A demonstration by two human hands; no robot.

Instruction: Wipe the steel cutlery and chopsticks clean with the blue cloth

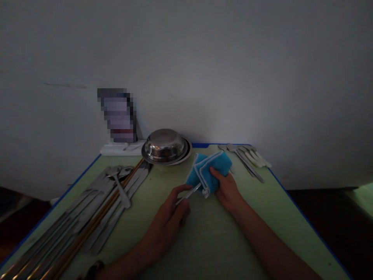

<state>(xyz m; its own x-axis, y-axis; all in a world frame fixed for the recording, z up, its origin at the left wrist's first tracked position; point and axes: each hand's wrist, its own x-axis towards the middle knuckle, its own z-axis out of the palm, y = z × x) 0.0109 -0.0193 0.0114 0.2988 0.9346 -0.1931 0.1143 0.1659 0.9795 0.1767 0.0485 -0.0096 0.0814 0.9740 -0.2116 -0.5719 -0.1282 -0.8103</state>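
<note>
In the head view, the left hand [171, 213] lay low over the green table [210, 237], its fingers curled and its thumb and forefinger pinched on the near end of a thin metal utensil [190, 193]. The utensil ran up and to the right from that pinch, and its far end was hidden inside a folded blue cloth [209, 170] with a pale edge; what kind of utensil it was could not be told. The right hand [227, 191] gripped the cloth from the right side, thumb on top and fingers beneath, pressing the fabric around the covered end. Cloth and utensil were held just above the table's middle, in front of an upturned steel bowl [164, 146] that rested on a stack of plates at the rear edge. A long row of cutlery [87, 217] lay along the left side of the table, well apart from the hands. A smaller group of spoons [247, 157] lay at the right rear corner, near the cloth. A pixelated upright object [118, 114] stood on a white tray [116, 149] against the wall, left of the bowl.
</note>
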